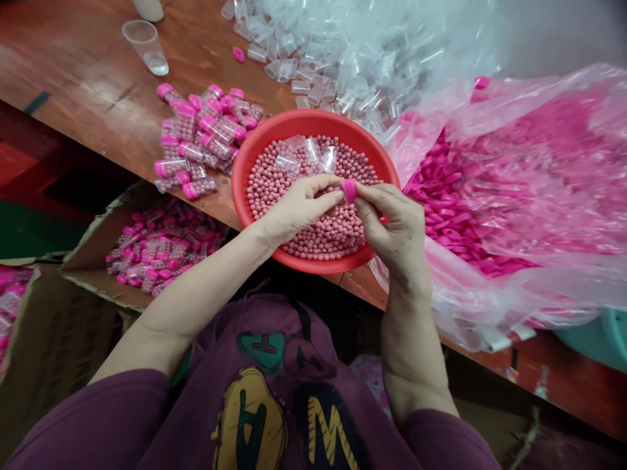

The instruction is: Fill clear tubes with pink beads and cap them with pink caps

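Observation:
Over the red basin (240,196), my two hands meet at a bright pink cap (349,190). My right hand (396,225) pinches the cap between thumb and fingers. The closed fingers of my left hand (304,201) grip a small clear tube at the cap's left side, mostly hidden by the fingers. Beneath the hands, the basin holds many round pink beads (326,238). Several clear empty tubes (312,151) lie on the beads near the far rim.
Filled, pink-capped tubes (210,130) are heaped left of the basin; more fill a cardboard box (93,261) below the table. Loose clear tubes (318,59) spread behind. A plastic bag (529,189) of pink caps lies right. A clear cup (147,47) stands back left.

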The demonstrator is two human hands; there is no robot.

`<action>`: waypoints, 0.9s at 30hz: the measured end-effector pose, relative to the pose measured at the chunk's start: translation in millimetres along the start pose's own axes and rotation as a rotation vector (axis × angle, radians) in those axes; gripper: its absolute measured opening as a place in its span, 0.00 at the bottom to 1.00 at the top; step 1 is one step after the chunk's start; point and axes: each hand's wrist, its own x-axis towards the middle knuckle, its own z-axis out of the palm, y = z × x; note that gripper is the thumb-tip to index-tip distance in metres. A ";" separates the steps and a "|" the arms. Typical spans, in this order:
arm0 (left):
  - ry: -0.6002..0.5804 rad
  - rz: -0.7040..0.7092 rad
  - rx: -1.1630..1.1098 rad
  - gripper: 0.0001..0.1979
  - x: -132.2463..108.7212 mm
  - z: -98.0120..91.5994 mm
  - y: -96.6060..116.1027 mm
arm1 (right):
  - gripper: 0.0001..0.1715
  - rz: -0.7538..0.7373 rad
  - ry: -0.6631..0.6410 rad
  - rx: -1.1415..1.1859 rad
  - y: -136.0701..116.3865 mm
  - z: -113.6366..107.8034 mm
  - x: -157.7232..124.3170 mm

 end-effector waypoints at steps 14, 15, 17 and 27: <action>0.113 -0.150 -0.276 0.05 3.0 4.5 12.3 | 0.24 0.051 0.096 0.201 22.7 31.2 5.1; 0.127 -0.178 -0.290 0.06 3.9 3.6 13.4 | 0.27 0.073 0.115 0.255 29.9 33.0 2.5; 0.147 -0.198 -0.287 0.07 4.8 1.9 14.0 | 0.32 0.112 0.161 0.334 44.2 34.2 -3.7; 0.020 -0.032 -0.039 0.03 0.5 1.5 5.2 | 0.22 0.171 0.100 0.079 8.7 14.5 -1.3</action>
